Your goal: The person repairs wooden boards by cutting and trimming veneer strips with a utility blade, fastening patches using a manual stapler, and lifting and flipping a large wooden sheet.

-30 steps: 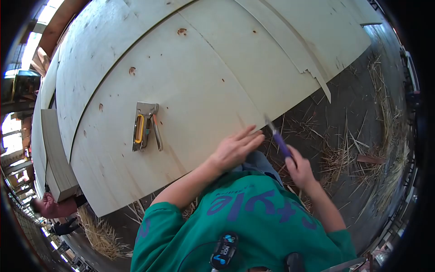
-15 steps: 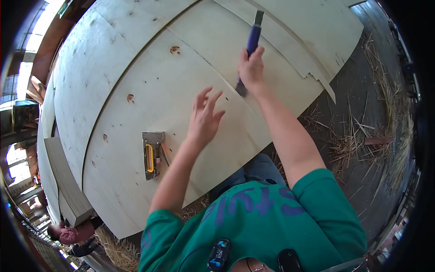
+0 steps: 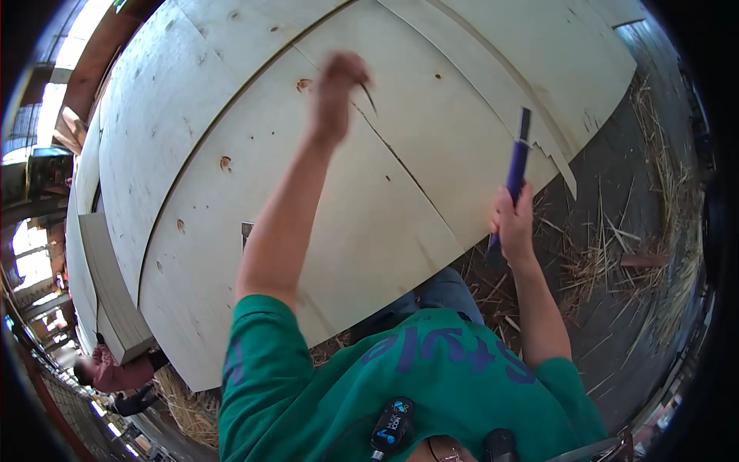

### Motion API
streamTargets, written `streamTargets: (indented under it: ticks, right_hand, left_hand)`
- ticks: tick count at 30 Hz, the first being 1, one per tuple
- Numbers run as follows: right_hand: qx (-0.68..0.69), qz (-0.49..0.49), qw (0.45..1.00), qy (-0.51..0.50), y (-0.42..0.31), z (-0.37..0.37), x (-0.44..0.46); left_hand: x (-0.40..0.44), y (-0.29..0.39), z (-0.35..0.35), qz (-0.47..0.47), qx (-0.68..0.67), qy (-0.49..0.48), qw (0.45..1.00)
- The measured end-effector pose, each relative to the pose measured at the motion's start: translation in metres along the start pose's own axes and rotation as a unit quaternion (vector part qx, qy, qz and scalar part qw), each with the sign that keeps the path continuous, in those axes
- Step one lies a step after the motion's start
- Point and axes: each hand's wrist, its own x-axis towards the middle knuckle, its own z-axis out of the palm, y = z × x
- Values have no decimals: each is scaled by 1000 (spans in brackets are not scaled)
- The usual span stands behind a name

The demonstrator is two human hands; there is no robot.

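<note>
**Knife (image 3: 517, 165) drawn back from the seam (image 3: 404, 165) as the left hand (image 3: 336, 85) reached far up it**

The seam ran across the pale wooden sheet (image 3: 369, 223), and part of its length showed as a darker, clearer line than half a second earlier. Over its upper part hung a thin strip (image 3: 370, 100), dark and curved. The left hand, blurred by motion, appeared to pinch it; half a second before, that hand had hovered with spread fingers lower down the sheet. Whether the strip's lower end touched the sheet could not be told.

The right hand (image 3: 512, 219) had shifted the other way, from above the seam to the near right edge of the sheet. It was closed around the knife's purple handle, blade end pointing away from the body. By this look, the blade had gone out of use for the moment, leaving the left hand to work at the seam.

Beside the left forearm only a corner of the staple gun (image 3: 246, 231) showed. Farther right, a jagged offcut (image 3: 564, 171) lay at the sheet's edge, with straw-like scraps (image 3: 604, 246) on the floor beyond. At far left, a person in a reddish top (image 3: 127, 375) was near stacked boards (image 3: 114, 308).
</note>
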Motion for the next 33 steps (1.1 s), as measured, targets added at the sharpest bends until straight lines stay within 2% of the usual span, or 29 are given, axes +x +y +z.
streamTargets:
  ticks: [1, 2, 3, 4, 5, 6, 7, 8, 9, 10, 11, 13, 16, 19, 20, 22, 25, 30, 33]
  right_hand:
    - [13, 11, 999, 28, 0, -9, 2]
    - [6, 17, 999, 27, -4, -16, 6]
    - [0, 23, 999, 24, -8, -23, 10]
    - [-21, 14, 1000, 3, -12, -24, 12]
    - [-39, 1, 999, -20, -15, -21, 15]
    - [-55, -10, 998, -42, -16, -18, 17]
    - [-45, -1, 996, -73, -17, -18, 17]
    - [-36, 9, 994, -102, -17, -19, 17]
    - [-29, 17, 991, -129, -17, -21, 19]
    - [-47, 26, 985, -163, -16, -25, 24]
    - [-92, 18, 978, -184, -25, -24, 28]
    - [-182, -3, 958, -224, -50, -14, 39]
    - [-247, -88, 939, -225, -57, 16, 66]
    - [-80, -37, 962, -260, -63, 55, 80]
    - [-60, -11, 964, -260, -62, 69, 85]
    - [-18, 44, 965, -257, -54, 94, 97]
    - [49, 41, 966, -250, -27, 129, 129]
    - [59, 34, 980, -186, -24, 159, 139]
    - [52, -9, 986, -155, -15, 167, 131]
  left_hand:
    - [21, 30, -3, 109, -64, 100, 987]
    - [26, 69, -3, 176, 0, 198, 964]
    - [15, 108, 13, 209, 4, 258, 943]
    - [0, 128, 19, 245, 42, 248, 936]
    - [-18, 133, 16, 198, 155, 270, 930]
    - [-40, 120, 19, 118, 201, 272, 934]
    - [-71, 103, 22, 32, 211, 201, 956]
    - [-106, 82, 42, -72, 145, 193, 968]
    - [-144, 59, 49, -192, 198, 116, 954]
    - [-167, 56, 83, -319, 190, 102, 923]
    - [-191, 39, 99, -394, 131, 108, 903]
    - [-223, 15, 135, -436, -33, 173, 882]
    - [-243, -26, 151, -426, -86, 186, 881]
    - [-242, -22, 164, -448, -64, 192, 871]
    - [-240, -15, 168, -467, -56, 196, 861]
    - [-228, -20, 164, -447, -51, 214, 867]
    - [-206, -25, 156, -442, -49, 245, 862]
    - [-203, -29, 150, -451, -46, 238, 859]
    - [-203, -27, 152, -449, -44, 240, 860]
